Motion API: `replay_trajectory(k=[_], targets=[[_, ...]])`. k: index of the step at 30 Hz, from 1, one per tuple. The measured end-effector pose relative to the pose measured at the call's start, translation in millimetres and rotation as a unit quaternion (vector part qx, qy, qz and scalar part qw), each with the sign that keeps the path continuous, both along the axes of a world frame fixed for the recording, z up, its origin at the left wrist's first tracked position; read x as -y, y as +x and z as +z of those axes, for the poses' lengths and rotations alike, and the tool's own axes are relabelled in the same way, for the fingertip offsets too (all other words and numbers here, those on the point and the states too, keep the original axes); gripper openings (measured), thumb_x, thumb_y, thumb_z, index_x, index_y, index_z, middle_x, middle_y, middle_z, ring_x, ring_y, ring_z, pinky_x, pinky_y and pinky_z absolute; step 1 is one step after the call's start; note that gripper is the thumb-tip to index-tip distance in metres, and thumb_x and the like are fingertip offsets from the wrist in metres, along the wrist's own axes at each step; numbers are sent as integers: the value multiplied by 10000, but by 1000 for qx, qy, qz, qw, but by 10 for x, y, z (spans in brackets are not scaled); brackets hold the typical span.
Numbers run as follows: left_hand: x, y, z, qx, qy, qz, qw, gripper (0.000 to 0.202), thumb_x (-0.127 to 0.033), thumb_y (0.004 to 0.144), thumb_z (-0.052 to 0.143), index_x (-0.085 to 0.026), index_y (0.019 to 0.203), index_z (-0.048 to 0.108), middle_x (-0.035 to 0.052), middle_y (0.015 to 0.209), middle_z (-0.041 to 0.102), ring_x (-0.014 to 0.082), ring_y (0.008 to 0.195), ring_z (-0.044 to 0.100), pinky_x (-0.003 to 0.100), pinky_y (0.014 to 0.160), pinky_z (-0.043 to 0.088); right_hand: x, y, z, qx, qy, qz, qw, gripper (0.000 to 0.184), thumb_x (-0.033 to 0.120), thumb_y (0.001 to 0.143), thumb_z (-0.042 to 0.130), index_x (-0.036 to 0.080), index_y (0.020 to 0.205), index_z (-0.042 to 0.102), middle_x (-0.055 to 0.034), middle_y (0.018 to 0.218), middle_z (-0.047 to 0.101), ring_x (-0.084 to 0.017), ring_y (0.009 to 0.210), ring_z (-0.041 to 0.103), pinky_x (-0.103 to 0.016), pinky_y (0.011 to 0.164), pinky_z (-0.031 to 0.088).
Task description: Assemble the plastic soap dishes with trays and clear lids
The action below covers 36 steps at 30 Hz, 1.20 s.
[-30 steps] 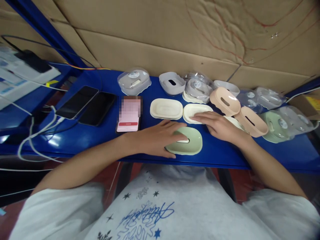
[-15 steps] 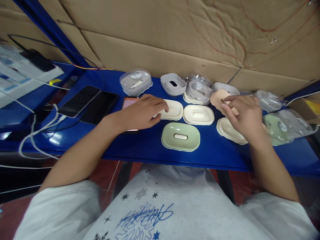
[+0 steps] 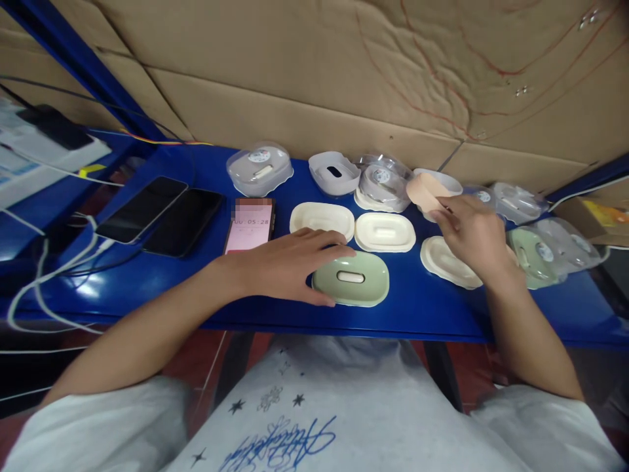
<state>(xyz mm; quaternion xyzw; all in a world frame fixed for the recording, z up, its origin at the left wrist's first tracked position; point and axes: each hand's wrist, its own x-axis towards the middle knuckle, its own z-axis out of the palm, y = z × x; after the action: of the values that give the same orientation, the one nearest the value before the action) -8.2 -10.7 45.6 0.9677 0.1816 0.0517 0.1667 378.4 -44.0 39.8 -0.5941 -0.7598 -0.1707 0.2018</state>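
My left hand spans the left end of a glossy green soap dish, fingers over its far edge and thumb by its near edge. Those fingers are spread; whether they press on the dish I cannot tell. A cream insert sits in the slot at the dish's middle. My right hand pinches a peach-coloured soap dish part, tilted up off the table. Cream oval trays, one on the left and one in the middle, lie behind the green dish. Another cream tray is partly hidden under my right hand.
Along the back stand a clear-covered dish, a grey dish body and a stacked clear-covered one. Green and clear parts lie at right. Phones, one showing a timer, and white cables lie at left.
My left hand has moved from the left cream tray toward me, onto the green dish's left end. The peach part in my right hand is tilted more upright. The view has shifted slightly.
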Motion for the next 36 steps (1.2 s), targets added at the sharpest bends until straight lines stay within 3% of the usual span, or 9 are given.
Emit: replay_trajectory(k=[4, 10, 15, 18, 20, 23, 27, 30, 36], targets=[[-36, 34, -87, -5, -2, 0, 1000, 666, -595, 939, 793, -220, 1443, 571, 126, 1495, 635, 360, 1360, 606, 488, 1171, 445, 162, -267, 35, -3, 33, 69, 997, 337, 362, 1092, 547, 177, 1312, 723, -154, 1204, 796, -355, 1088, 740, -486, 901, 560], [-55, 79, -171, 30, 14, 23, 999, 899, -673, 880, 830, -196, 1536, 443, 183, 1458, 646, 398, 1317, 638, 521, 1116, 470, 476, -758, -15, 27, 0, 210, 977, 400, 222, 1065, 593, 191, 1462, 631, -129, 1258, 795, -312, 1080, 741, -450, 891, 540], [-63, 71, -226, 49, 103, 70, 991, 938, -713, 827, 854, -177, 1495, 471, 215, 1467, 603, 425, 1337, 620, 539, 1124, 477, 469, -848, -87, 57, -2, 245, 968, 375, 193, 1072, 588, 151, 1441, 639, -140, 1289, 785, -299, 1104, 723, -437, 881, 526], [-75, 62, -220, 81, 158, 41, 983, 999, -672, 834, 871, -204, 1586, 409, 254, 1583, 501, 460, 1442, 534, 585, 1169, 446, 476, -910, -142, 56, -17, 274, 960, 362, 187, 1083, 568, 175, 1430, 669, -112, 1205, 805, -281, 1106, 718, -440, 936, 527], [-70, 71, -200, 81, 163, 7, 983, 956, -584, 899, 850, -259, 1649, 354, 234, 1634, 469, 441, 1469, 516, 583, 1189, 430, 503, -967, -183, 46, -31, 295, 954, 373, 212, 1083, 588, 171, 1444, 672, -114, 1200, 803, -282, 1121, 715, -460, 994, 530], [-46, 103, -180, 61, 139, -22, 988, 833, -494, 983, 779, -297, 1672, 353, 181, 1609, 537, 387, 1464, 536, 528, 1200, 420, 538, -1028, -235, 29, -63, 320, 945, 460, 297, 1076, 639, 163, 1516, 628, -146, 1325, 769, -317, 1243, 695, -516, 1091, 530], [-19, 131, -212, 43, 132, -24, 990, 641, -535, 1029, 697, -241, 1571, 520, 158, 1493, 655, 356, 1421, 576, 499, 1191, 421, 546, -1050, -278, 2, -96, 329, 939, 499, 277, 1091, 614, 207, 1582, 564, -134, 1397, 748, -307, 1299, 700, -527, 1122, 571], [-13, 135, -245, 28, 145, -18, 989, 529, -551, 1021, 701, -192, 1406, 655, 165, 1449, 683, 360, 1407, 581, 494, 1184, 433, 547, -1060, -299, -11, -79, 338, 938, 485, 246, 1094, 612, 196, 1574, 565, -129, 1379, 761, -292, 1282, 726, -506, 1112, 606], [-18, 145, -254, 14, 154, -18, 988, 475, -548, 1013, 716, -191, 1325, 705, 164, 1448, 681, 358, 1405, 575, 494, 1175, 455, 544, -1039, -302, -10, -57, 351, 934, 494, 205, 1082, 631, 144, 1568, 565, -154, 1392, 756, -285, 1290, 734, -491, 1112, 626]])
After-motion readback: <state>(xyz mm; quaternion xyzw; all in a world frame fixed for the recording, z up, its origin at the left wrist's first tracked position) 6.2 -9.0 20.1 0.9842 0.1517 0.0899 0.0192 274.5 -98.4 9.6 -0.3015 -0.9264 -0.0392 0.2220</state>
